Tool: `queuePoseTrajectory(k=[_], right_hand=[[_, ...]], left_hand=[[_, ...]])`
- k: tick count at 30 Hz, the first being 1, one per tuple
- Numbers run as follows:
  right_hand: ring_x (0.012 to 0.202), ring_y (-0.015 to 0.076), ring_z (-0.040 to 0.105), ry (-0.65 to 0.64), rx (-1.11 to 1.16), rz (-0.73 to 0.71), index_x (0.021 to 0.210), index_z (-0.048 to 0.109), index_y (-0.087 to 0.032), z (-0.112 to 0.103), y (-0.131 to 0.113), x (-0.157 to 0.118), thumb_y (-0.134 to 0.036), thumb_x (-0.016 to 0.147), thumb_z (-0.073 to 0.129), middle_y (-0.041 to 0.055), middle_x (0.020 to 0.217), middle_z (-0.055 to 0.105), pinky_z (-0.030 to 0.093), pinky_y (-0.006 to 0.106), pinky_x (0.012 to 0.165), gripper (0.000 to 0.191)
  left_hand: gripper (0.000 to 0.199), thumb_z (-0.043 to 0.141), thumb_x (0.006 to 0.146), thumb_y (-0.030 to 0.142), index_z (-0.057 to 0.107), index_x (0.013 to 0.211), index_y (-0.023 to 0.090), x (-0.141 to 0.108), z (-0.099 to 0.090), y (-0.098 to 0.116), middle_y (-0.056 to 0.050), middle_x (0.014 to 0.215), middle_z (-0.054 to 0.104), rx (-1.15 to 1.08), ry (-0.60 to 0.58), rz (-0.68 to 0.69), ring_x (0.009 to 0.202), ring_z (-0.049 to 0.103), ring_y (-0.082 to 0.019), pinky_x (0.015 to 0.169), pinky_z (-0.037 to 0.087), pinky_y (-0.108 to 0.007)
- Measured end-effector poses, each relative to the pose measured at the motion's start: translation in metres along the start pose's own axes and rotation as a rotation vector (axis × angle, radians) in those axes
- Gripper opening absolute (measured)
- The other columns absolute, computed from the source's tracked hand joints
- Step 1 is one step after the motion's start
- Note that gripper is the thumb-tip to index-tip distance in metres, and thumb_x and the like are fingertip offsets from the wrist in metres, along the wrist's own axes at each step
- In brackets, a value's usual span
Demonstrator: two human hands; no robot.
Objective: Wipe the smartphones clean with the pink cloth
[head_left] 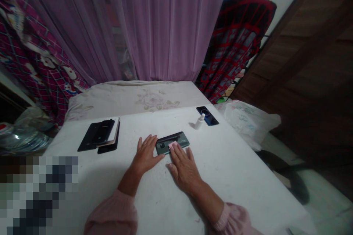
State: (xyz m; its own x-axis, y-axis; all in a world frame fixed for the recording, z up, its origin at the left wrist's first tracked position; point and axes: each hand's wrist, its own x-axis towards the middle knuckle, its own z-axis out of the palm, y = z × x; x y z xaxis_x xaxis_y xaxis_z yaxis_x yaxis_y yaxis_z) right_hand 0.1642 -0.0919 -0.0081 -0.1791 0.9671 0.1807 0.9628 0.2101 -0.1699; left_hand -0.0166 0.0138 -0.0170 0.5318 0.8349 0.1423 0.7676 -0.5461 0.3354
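A dark green smartphone [180,139] lies back up on the white tabletop, light glinting off its glossy surface. My left hand [145,154] rests at the phone's left end, thumb at the near edge and index finger at the far corner, steadying it between them. Under the fingertips of my right hand [185,169], a small pink cloth [173,144] is pressed against the phone's back near the camera block. The right fingers are stretched forward and cover part of the cloth. A small white spray bottle [199,121] stands upright beyond the right hand.
Another phone [211,118] lies behind the bottle, near the table's right edge. At the left is a stack of dark phones and a white-edged one [106,134]. Purple curtains [171,25] hang behind the table [154,209]. A plastic bag [245,121] sits off its right side.
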Motion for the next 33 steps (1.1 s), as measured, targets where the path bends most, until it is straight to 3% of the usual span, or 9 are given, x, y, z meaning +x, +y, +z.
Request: queuePoseTrajectory(k=[5,10,19,22,28,30,33], right_hand=[[0.142,0.0252,0.028,0.042,0.008,0.004,0.149,0.025,-0.013,0.001,0.003,0.0,-0.028,0.096,0.039,0.0129,0.152,0.031,0.018,0.056,0.113,0.057],[0.14,0.0255,0.032,0.102,0.021,0.006,0.145,0.037,-0.015,0.005,0.004,0.003,-0.035,0.097,0.042,0.0132,0.15,0.037,0.018,0.052,0.113,0.052],[0.14,0.025,0.031,0.026,0.08,0.049,0.144,0.038,-0.017,0.006,-0.003,0.059,-0.037,0.099,0.037,0.0109,0.15,0.037,0.014,0.056,0.113,0.05],[0.141,0.0253,0.028,0.028,0.086,0.048,0.145,0.036,-0.016,0.007,-0.005,0.051,-0.038,0.099,0.036,0.0108,0.152,0.033,0.013,0.057,0.113,0.052],[0.143,0.0255,0.023,0.027,0.048,-0.015,0.149,0.027,-0.015,0.008,-0.009,0.003,-0.041,0.097,0.04,0.0124,0.154,0.028,0.016,0.054,0.114,0.059],[0.143,0.0257,0.022,0.006,0.054,-0.01,0.149,0.027,-0.015,0.007,-0.009,0.004,-0.041,0.097,0.039,0.0124,0.154,0.027,0.016,0.055,0.114,0.059],[0.143,0.0257,0.024,-0.028,0.08,0.006,0.148,0.031,-0.016,0.005,-0.005,0.026,-0.042,0.098,0.035,0.0115,0.154,0.028,0.014,0.057,0.114,0.056]], left_hand=[[0.06,0.06,0.082,0.046,0.047,0.134,0.02,-0.001,0.0,0.0,-0.012,0.144,0.048,0.006,0.007,0.012,0.137,0.036,-0.031,0.115,0.014,-0.058],[0.06,0.059,0.083,0.046,0.046,0.135,0.019,-0.001,0.002,-0.001,-0.012,0.143,0.049,0.013,0.028,0.022,0.137,0.036,-0.03,0.115,0.014,-0.058],[0.06,0.061,0.081,0.04,0.046,0.135,0.018,0.0,0.003,-0.002,-0.012,0.144,0.048,0.021,0.006,0.02,0.137,0.036,-0.031,0.115,0.014,-0.058],[0.058,0.06,0.081,0.039,0.047,0.134,0.019,-0.001,0.004,-0.002,-0.011,0.143,0.049,0.02,0.032,0.019,0.136,0.038,-0.03,0.115,0.014,-0.057],[0.06,0.06,0.082,0.046,0.046,0.135,0.02,-0.001,0.006,-0.003,-0.011,0.142,0.05,0.008,0.063,0.034,0.136,0.038,-0.03,0.115,0.013,-0.056],[0.061,0.06,0.081,0.046,0.046,0.135,0.02,-0.001,0.007,-0.004,-0.011,0.143,0.05,0.007,0.06,0.039,0.136,0.038,-0.03,0.115,0.013,-0.056],[0.059,0.06,0.082,0.043,0.047,0.135,0.02,-0.001,0.007,-0.005,-0.011,0.143,0.049,0.007,0.042,0.039,0.136,0.038,-0.03,0.115,0.014,-0.057]])
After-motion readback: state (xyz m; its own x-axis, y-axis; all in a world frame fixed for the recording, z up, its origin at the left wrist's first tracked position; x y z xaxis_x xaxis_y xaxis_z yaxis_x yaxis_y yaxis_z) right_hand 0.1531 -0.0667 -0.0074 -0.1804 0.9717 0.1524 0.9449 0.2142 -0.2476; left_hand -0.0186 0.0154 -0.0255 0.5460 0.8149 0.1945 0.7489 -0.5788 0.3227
